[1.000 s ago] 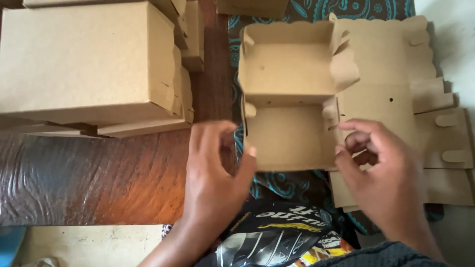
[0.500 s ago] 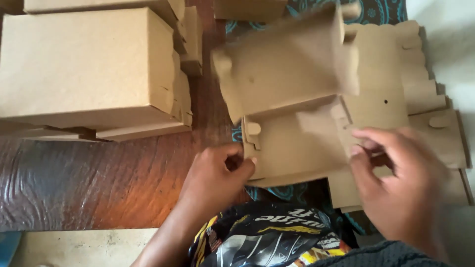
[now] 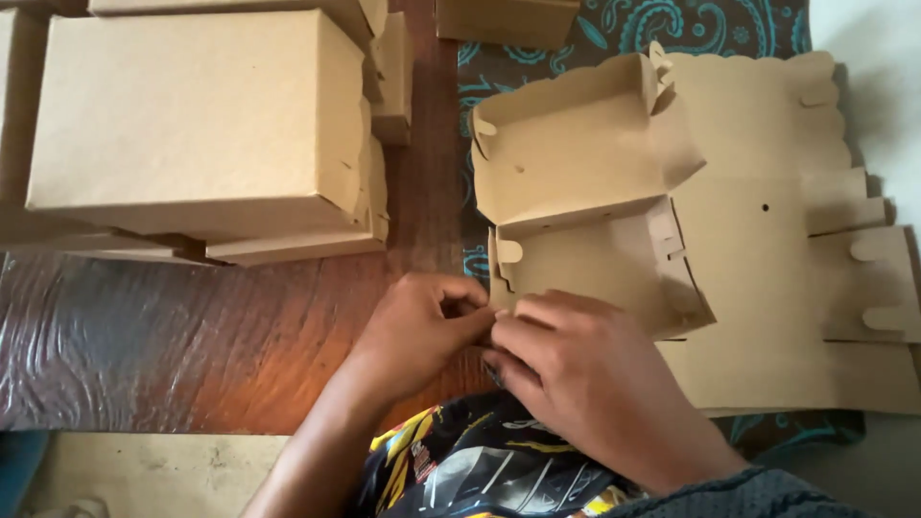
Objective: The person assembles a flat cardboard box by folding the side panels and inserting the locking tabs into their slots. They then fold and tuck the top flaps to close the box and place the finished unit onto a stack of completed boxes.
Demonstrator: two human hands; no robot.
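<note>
your two hands meet at the near left corner of a half-folded brown cardboard box (image 3: 585, 230), which serves as the landmark here. your left hand (image 3: 422, 326) has its fingers curled shut, pinching at that corner's edge. your right hand (image 3: 585, 374) lies beside it, touching it, fingers bent and pressing on the same corner flap; how much card each hand grips is hidden by the fingers. nearest to you, below the hands, is a dark printed cloth with yellow patches (image 3: 480, 465). the box sits just beyond your hands, its near tray open upward and its lid part tilted up behind. under the box and to its right lies a stack of flat unfolded box blanks (image 3: 796, 317), tabs showing along the right edge. left of the box, across a strip of reddish wooden table (image 3: 192, 345), stand finished closed boxes (image 3: 192, 125), stacked. beyond the box, a teal patterned cloth (image 3: 614, 29) shows.
</note>
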